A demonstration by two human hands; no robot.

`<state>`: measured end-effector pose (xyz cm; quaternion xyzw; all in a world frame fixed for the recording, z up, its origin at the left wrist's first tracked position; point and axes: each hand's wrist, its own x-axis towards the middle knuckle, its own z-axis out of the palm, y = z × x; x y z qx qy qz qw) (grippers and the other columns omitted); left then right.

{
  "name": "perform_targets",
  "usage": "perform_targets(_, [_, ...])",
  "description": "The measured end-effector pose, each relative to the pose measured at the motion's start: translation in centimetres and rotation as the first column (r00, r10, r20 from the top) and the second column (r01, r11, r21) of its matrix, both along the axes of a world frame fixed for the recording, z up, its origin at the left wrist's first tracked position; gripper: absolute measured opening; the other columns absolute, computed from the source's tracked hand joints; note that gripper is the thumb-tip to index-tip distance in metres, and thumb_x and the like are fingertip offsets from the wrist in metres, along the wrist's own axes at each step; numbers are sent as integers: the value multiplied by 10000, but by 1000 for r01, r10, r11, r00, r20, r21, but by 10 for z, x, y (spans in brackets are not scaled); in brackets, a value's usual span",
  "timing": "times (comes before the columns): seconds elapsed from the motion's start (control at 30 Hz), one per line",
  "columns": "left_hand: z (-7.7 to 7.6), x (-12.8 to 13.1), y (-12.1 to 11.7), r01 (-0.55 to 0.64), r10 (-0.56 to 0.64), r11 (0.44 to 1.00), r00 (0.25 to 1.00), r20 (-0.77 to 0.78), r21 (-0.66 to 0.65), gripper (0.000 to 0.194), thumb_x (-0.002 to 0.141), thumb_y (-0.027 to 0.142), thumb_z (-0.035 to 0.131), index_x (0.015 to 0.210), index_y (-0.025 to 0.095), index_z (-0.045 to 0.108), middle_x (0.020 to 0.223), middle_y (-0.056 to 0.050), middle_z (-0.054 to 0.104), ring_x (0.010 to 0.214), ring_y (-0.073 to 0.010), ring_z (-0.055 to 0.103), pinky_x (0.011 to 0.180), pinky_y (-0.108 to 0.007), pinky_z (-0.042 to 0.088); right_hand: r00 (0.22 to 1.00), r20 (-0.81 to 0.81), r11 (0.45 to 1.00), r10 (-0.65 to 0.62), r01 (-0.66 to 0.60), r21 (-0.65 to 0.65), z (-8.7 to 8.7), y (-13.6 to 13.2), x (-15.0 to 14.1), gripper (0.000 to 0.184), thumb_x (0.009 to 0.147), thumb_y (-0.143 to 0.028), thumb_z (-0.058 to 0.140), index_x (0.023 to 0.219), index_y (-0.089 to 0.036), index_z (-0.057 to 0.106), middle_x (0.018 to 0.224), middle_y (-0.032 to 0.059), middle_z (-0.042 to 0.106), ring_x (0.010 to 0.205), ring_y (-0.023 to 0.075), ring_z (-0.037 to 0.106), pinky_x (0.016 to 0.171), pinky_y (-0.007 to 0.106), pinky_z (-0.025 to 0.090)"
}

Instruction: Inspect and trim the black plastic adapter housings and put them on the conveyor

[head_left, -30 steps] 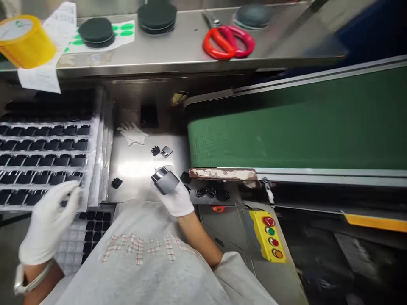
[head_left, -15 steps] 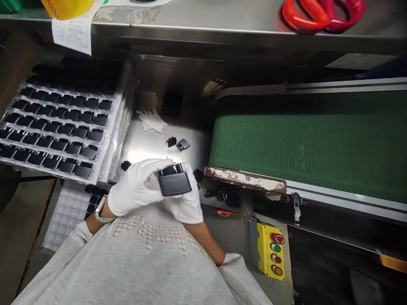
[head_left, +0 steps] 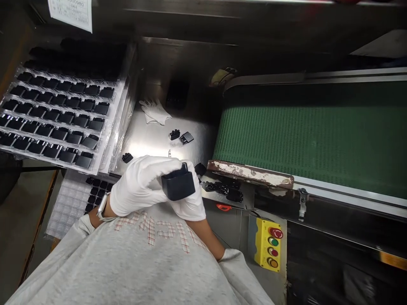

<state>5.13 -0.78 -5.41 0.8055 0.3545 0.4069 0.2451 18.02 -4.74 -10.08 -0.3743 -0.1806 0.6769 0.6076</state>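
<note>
A black plastic housing (head_left: 178, 185) is held in front of my chest between both white-gloved hands. On its left side, my left hand (head_left: 136, 184) is closed, with fingers and thumb gripping the edge. My right hand (head_left: 192, 203) supports it from behind and the right, and its fingers are partly hidden by the part. The housing's broad flat face is turned up toward me. Beyond my hands, two small black parts (head_left: 187, 137) lie on the metal table (head_left: 149, 144), with a spare white glove (head_left: 155, 112) behind them. Another black piece (head_left: 127, 157) rests left of my hands.
Stacked clear trays (head_left: 60, 101) full of black parts stand at left; a lower tray (head_left: 68, 199) sits beneath. A green conveyor belt (head_left: 311, 131) runs along the right. Loose black parts (head_left: 224, 188) lie by its end, above a yellow button box (head_left: 269, 243).
The black housing has been tilted in my hands, so more of its flat face and less of its upper end shows. The camera view has shifted slightly downward.
</note>
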Motion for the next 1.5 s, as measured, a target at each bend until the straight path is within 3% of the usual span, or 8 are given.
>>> perform_targets(0.2, [-5,-1,-5,-38,36,989,999,20,145,465,785,248,717,1228,289,582,1007,-20,744,872,-213,713,737,-356,623,1000,-6,1000,-4,3,-17,8,-3,-3,235,643,-353,847,790,-286,676,762,-34,591,677,96,518,696,227,517])
perform_targets(0.5, [-23,-12,-12,-23,72,966,980,186,-256,494,666,198,817,1119,240,624,1043,-39,718,933,-177,693,827,-301,602,959,274,997,-78,67,47,-5,-2,-7,423,483,-125,844,818,-255,621,805,-37,636,766,141,596,766,299,522])
perform_targets(0.7, [-76,-31,-14,-184,238,887,968,78,-424,479,684,219,755,1134,193,590,1127,-83,694,1041,-220,681,960,-375,562,947,304,991,102,-123,51,-26,-4,-10,696,623,-211,748,1254,-267,460,1098,30,620,917,149,623,860,340,540])
perform_targets(0.83, [-114,-30,-15,-145,116,957,985,-125,-253,447,745,198,678,1179,225,579,1150,-73,665,1058,-246,658,952,-419,555,815,550,975,184,-223,4,-49,-6,-13,745,624,-309,776,1283,-201,446,1345,110,517,1218,213,537,1091,399,427])
perform_targets(0.93, [-137,-17,-16,-70,10,963,974,-226,-261,505,768,215,633,1259,166,525,1100,-115,659,975,-265,673,856,-422,581,753,632,981,181,-187,-59,-72,-5,-11,520,663,-279,740,1131,-178,536,1199,90,622,1123,195,601,1032,359,480])
perform_targets(1.2, [-176,28,-13,125,-293,906,875,-386,-404,600,855,348,610,1387,160,404,1229,-134,622,1059,-218,650,939,-354,544,581,806,937,112,208,-280,-137,-49,48,432,760,-328,615,1151,-153,556,1183,117,635,1104,224,602,1039,412,447])
perform_targets(1.37, [-200,80,8,41,-269,926,766,-583,-374,625,847,349,614,1413,159,430,1440,-197,453,1291,-382,461,1021,-527,423,384,917,785,111,531,-318,-186,-88,101,525,764,-339,583,1230,-107,513,1248,199,575,1187,293,520,1056,478,394])
perform_targets(1.5, [-222,120,16,25,-302,917,697,-651,-398,534,838,330,625,1341,190,518,1439,-175,452,1234,-375,488,1005,-515,400,251,952,648,178,698,-305,-206,-115,154,617,777,-365,556,1295,-48,449,1272,273,512,1193,364,480,1027,548,366])
